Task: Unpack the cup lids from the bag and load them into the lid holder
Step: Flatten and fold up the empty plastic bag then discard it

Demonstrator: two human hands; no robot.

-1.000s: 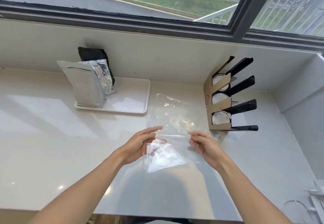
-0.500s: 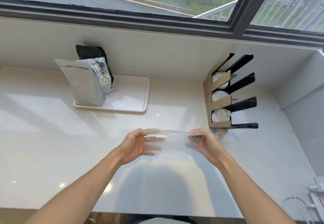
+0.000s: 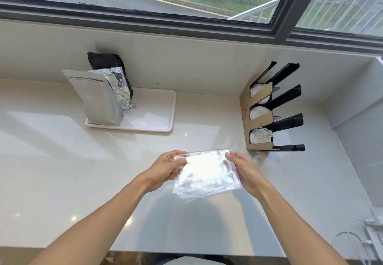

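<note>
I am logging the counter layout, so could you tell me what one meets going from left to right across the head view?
Foil pouches on the white tray → left hand → clear plastic bag → right hand → lid holder → white cables.

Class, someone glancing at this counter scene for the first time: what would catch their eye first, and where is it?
First, the shiny clear plastic bag at centre, pinched at its top corners by the left hand and right hand. Next, the cardboard-and-black lid holder at right, white lids in its slots, and the silver foil pouch on the white tray at left.
</note>
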